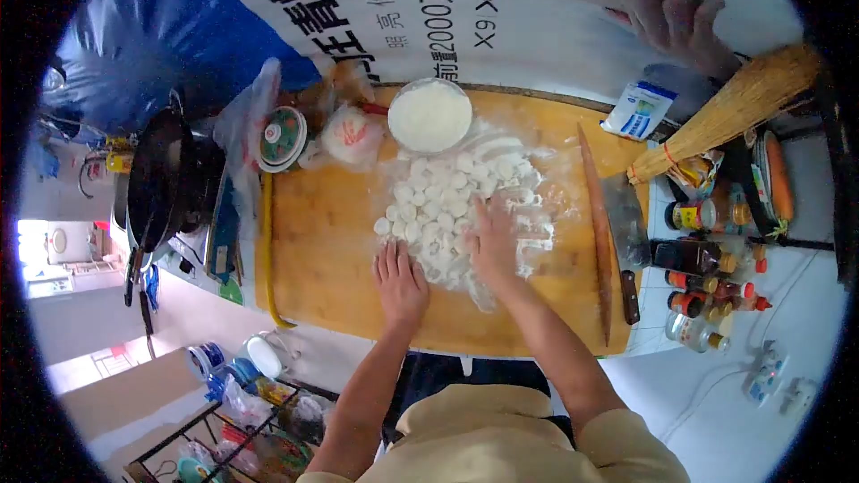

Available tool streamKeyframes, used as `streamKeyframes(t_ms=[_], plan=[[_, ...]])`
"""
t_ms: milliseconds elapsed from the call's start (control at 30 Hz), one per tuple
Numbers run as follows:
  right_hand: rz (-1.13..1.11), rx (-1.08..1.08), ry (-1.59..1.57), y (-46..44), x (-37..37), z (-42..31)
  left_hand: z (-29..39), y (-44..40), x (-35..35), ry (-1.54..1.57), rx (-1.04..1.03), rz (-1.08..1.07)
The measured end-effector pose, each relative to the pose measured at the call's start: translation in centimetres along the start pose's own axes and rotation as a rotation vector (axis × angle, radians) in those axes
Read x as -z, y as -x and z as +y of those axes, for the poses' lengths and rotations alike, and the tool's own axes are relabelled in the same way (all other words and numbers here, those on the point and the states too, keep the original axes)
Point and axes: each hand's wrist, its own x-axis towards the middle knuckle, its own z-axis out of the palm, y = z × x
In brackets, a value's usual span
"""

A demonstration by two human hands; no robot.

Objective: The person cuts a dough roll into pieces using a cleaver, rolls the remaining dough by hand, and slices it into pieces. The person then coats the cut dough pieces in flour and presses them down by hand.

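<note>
Many small round pieces of white dough lie in a floury heap on a wooden board. My left hand rests flat at the heap's near left edge, its fingers apart. Among the pieces on the right side is my right hand, with fingers stretched out onto the dough and flour. Loose flour is spread beside it, streaked with finger marks. Just behind the heap stands a round bowl full of white flour.
A long rolling pin and a cleaver lie along the board's right side. Bottles and a straw brush are farther right. A plastic bag and a green-lidded container sit back left, near a black wok.
</note>
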Motion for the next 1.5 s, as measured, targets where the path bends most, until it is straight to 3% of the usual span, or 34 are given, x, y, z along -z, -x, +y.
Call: streamKeyframes(t_ms=[33,100,167,233,300,433,500,600,667,700,767,900,967,1000,1067,1133,1200,1267,1400,1467,1500], plan=[[-0.087,0.026,0.005,0.2,0.1,-0.4,-0.2,0.1,0.2,-0.004,-0.012,0.003],[-0.036,0.009,0.023,-0.4,0.7,0.5,-0.5,0.1,0.3,0.153,-0.015,0.001],[0.184,-0.004,-0.079,-2.5,1.9,3.4,-1.3,-0.1,0.2,0.241,0.042,0.005],[0.244,-0.001,-0.106,-5.5,2.9,4.9,-1.7,-1.3,0.3,0.335,0.104,0.010],[0.300,0.007,-0.132,-8.0,2.9,5.5,-1.4,-5.2,-0.2,0.484,0.164,0.189],[0.054,0.079,-0.225,-10.4,-0.1,4.4,-0.2,-10.4,-2.7,0.324,0.050,0.101],[-0.046,0.120,-0.216,-10.3,-1.0,3.1,0.8,-11.5,-4.7,0.596,-0.033,0.026],[-0.066,0.189,-0.411,-10.1,-0.8,1.7,2.7,-11.9,-4.6,0.585,-0.027,0.001],[-0.034,0.031,-0.793,-10.3,-2.1,2.5,3.4,-11.9,-4.5,0.659,0.007,-0.005],[-0.035,0.027,-0.795,-10.1,-1.6,2.1,3.6,-11.8,-4.5,0.734,0.040,-0.007],[-0.194,-0.385,-1.346,-9.6,0.0,0.4,4.0,-11.7,-4.5,0.812,0.076,-0.010],[-0.170,-0.328,-1.369,-7.8,-1.2,-1.0,5.4,-11.7,-3.0,1.130,0.240,0.033],[-0.319,-0.062,-1.078,-6.8,0.0,-3.5,6.1,-11.3,-1.9,1.366,0.377,0.073],[-0.318,-0.062,-1.077,-6.0,-0.7,-4.4,6.3,-11.1,-1.7,1.484,0.446,0.095],[-0.151,0.086,-0.962,-5.0,-2.3,-5.5,3.9,-10.7,-3.8,1.445,0.436,0.115],[-0.090,0.009,-0.906,-5.2,-2.1,-4.4,2.5,-10.2,-3.9,1.401,0.429,0.139],[-0.036,-0.067,-0.852,-6.1,-1.3,-2.4,1.7,-9.5,-3.1,0.876,0.295,0.201],[0.174,0.007,-0.501,-8.8,-0.3,-0.2,0.8,-9.7,-3.5,0.760,0.234,0.197],[0.079,0.053,-0.354,-10.7,-1.5,1.1,1.2,-12.9,-3.0,0.574,0.007,0.122],[0.113,0.225,0.002,-10.6,-3.9,0.7,0.8,-13.9,-4.7,0.503,-0.027,0.094],[0.108,0.227,-0.001,-10.4,-4.0,-0.1,1.2,-14.1,-4.6,0.430,-0.074,0.064]])
